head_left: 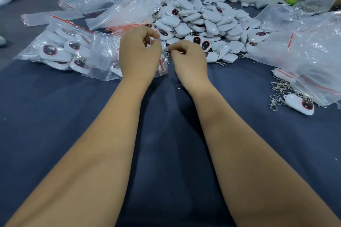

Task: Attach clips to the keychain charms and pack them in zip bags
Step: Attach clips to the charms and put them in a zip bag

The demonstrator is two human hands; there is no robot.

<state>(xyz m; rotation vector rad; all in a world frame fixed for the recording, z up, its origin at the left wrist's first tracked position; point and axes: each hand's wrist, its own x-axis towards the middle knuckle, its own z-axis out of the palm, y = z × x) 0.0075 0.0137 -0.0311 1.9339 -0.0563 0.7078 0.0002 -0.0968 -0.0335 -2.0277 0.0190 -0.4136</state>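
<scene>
Our left hand (139,55) & right hand (188,59) both pinch one zip bag (162,64); charm pile (203,24) behind, packed bags (60,51) left, loose clips (276,94) right.

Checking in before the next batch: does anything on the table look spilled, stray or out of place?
Mostly normal work clutter. One charm lies alone at the right edge beside a loose scatter of metal clips, apart from the main charm pile. A single ring also sits on the cloth under the right hand. No visible damage.

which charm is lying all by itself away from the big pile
The white charm at the far right edge, face up beside loose metal clips; the others are heaped or bagged.
</scene>
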